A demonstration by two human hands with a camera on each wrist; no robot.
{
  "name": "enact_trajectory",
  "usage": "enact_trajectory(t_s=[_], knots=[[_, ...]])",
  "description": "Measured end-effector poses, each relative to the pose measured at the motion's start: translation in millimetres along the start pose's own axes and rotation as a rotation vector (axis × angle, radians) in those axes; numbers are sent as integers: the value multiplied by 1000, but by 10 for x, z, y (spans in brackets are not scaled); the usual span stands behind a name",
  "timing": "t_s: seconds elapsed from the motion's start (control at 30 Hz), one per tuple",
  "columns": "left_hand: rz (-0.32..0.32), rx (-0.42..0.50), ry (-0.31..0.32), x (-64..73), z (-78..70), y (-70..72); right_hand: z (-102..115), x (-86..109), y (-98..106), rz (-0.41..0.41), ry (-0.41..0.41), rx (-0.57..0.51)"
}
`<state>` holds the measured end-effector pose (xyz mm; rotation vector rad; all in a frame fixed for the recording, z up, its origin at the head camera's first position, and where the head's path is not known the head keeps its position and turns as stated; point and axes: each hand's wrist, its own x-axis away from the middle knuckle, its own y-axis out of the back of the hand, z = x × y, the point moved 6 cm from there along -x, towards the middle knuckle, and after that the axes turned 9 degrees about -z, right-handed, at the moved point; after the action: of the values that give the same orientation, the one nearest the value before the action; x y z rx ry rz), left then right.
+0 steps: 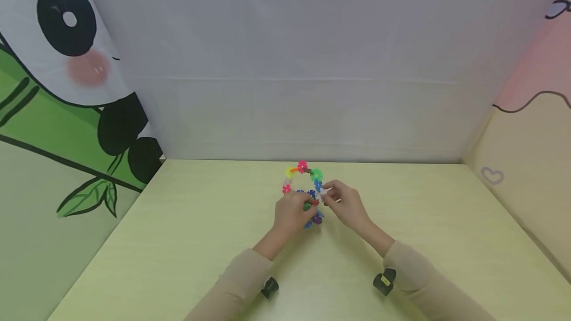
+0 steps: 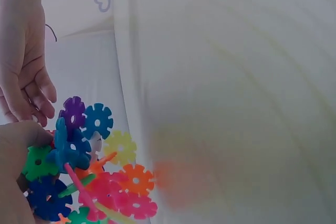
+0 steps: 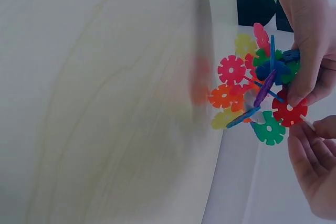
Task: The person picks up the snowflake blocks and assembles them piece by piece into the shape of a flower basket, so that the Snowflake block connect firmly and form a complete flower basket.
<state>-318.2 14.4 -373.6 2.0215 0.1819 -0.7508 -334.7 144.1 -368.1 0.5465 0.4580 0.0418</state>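
Observation:
My left hand (image 1: 292,210) grips a structure of joined notched plastic discs (image 1: 302,166), thumb and fingers closed on its near side. The pieces are pink, orange, yellow, green, blue and purple, linked in a ring with more clustered below. A red disc (image 3: 290,109) sticks out right at my left thumb. My right hand (image 1: 347,205) pinches a small white disc (image 3: 308,124), seen nearly edge-on at the red disc's rim. In the left wrist view a purple disc (image 2: 72,111) and dark blue disc (image 2: 49,198) show; my left fingers are partly hidden behind the pieces.
Both hands work above a pale yellow-green table (image 1: 187,241). A white cloth backdrop (image 1: 285,63) rises at its far edge, with printed side panels left and right. Small black cameras (image 1: 384,281) sit under both wrists.

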Motion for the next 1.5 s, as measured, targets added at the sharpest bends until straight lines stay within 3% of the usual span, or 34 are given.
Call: enact_trajectory(t_s=[0.23, 0.4, 0.83, 1.03, 1.37, 1.5], knots=[[-74, 19, -34, 3, -19, 69, 77, -40, 4, 20, 46, 6], [-114, 25, -82, 5, -36, 87, 63, -32, -20, -23, 25, -12], [-163, 58, -36, 4, 24, 72, 58, 6, -103, -122, -54, -80], [-123, 69, -32, -6, 47, 50, 85, 28, -81, -108, -29, -71], [30, 144, -89, 10, 104, 109, -59, 7, 54, 12, 19, -23], [74, 172, -47, 65, 207, 179, -156, 11, 126, 62, 49, 18]])
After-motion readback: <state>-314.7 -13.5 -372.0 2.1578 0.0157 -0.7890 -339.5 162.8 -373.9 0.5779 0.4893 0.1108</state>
